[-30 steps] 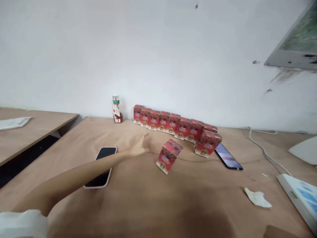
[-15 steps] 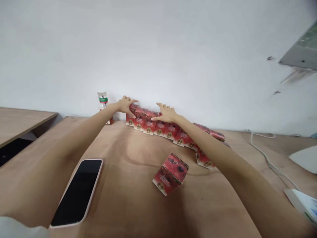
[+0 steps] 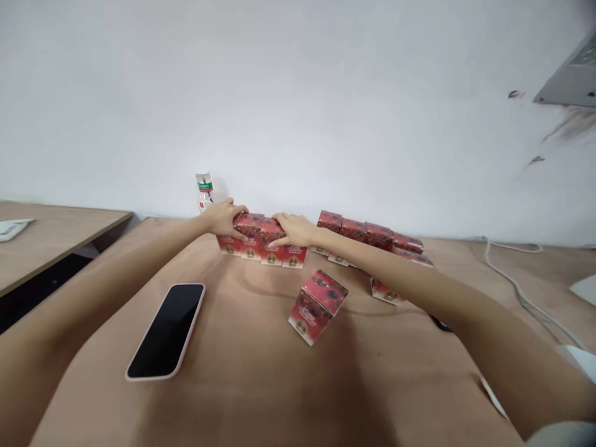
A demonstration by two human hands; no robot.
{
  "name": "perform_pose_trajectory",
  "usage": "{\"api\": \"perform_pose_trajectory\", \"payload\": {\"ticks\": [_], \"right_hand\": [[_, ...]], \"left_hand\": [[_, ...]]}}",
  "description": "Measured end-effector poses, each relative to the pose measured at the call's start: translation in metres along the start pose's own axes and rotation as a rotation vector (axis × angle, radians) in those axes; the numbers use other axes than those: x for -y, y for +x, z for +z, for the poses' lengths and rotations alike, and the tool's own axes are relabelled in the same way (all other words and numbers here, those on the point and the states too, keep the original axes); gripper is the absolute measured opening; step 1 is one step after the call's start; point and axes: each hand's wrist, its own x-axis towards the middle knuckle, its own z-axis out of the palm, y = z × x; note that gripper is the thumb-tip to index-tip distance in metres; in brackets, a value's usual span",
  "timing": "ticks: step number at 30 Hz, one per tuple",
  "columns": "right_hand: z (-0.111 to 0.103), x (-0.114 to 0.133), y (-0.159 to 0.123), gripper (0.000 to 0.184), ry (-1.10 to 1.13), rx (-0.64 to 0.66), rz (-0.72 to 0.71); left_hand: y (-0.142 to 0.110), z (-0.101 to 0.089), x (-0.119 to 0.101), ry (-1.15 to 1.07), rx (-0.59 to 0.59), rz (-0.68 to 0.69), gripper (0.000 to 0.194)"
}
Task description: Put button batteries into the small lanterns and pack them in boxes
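Note:
My left hand (image 3: 227, 220) clasps the left end of a short row of small red gift boxes (image 3: 251, 241), thumb in front and fingers behind. My right hand (image 3: 294, 230) holds the right end of that row, its thumb against the front faces. Several boxes are squeezed side by side between the two hands. To the right, partly behind my right forearm, stand more red boxes (image 3: 354, 230) along the wall. A single red box (image 3: 318, 307) sits turned at an angle nearer to me.
A phone (image 3: 166, 332) with a pale pink edge lies at front left. Behind my left hand stands a bottle (image 3: 203, 186) with a green and white label. A white cable (image 3: 507, 279) runs along the right side. Another table (image 3: 56, 236) is at far left, beyond a gap.
Both hands have come away from the wall toward me with the clasped boxes. A gap has opened between these and the boxes on the right. The view has shifted slightly.

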Motion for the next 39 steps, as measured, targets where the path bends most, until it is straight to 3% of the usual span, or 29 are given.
{"api": "perform_pose_trajectory", "payload": {"ticks": [3, 6, 9, 12, 14, 16, 19, 22, 26, 29, 34, 39], "right_hand": [[-0.002, 0.032, -0.028, 0.073, 0.053, 0.011, -0.060], [-0.006, 0.046, -0.048, 0.074, 0.102, 0.044, -0.120], [-0.019, 0.035, -0.058, 0.069, 0.214, 0.063, -0.150], [-0.039, 0.000, -0.066, 0.067, 0.213, -0.084, -0.090], [-0.050, -0.028, -0.072, 0.074, 0.088, -0.159, 0.019], [-0.053, -0.054, -0.077, 0.078, 0.009, -0.120, 0.150], [-0.044, -0.079, -0.078, 0.089, -0.092, -0.023, 0.333], [-0.027, -0.088, -0.069, 0.086, -0.096, 0.014, 0.443], [-0.014, -0.092, -0.057, 0.083, -0.069, 0.054, 0.439], [-0.016, -0.100, -0.063, 0.095, -0.047, 0.044, 0.406], [-0.034, -0.136, -0.099, 0.119, -0.023, 0.170, 0.435], [-0.043, -0.166, -0.136, 0.112, 0.137, 0.318, 0.485]], "left_hand": [[-0.045, -0.009, -0.015, 0.017, 0.080, -0.031, 0.091], [-0.076, -0.015, -0.031, -0.001, 0.098, -0.002, 0.090], [-0.088, -0.024, -0.038, -0.036, 0.148, 0.039, 0.095], [-0.083, -0.040, -0.036, -0.095, 0.286, 0.023, 0.108], [-0.073, -0.051, -0.035, -0.124, 0.331, 0.022, 0.111], [-0.059, -0.059, -0.037, -0.136, 0.308, 0.072, 0.104], [-0.034, -0.066, -0.050, -0.135, 0.230, 0.168, 0.088], [-0.011, -0.070, -0.072, -0.108, 0.184, 0.228, 0.077], [0.008, -0.074, -0.095, -0.056, 0.191, 0.296, 0.071], [0.022, -0.074, -0.107, -0.004, 0.191, 0.307, 0.070], [0.069, -0.066, -0.134, -0.022, 0.139, 0.345, 0.092], [0.124, -0.049, -0.163, -0.067, 0.093, 0.435, 0.109]]}}
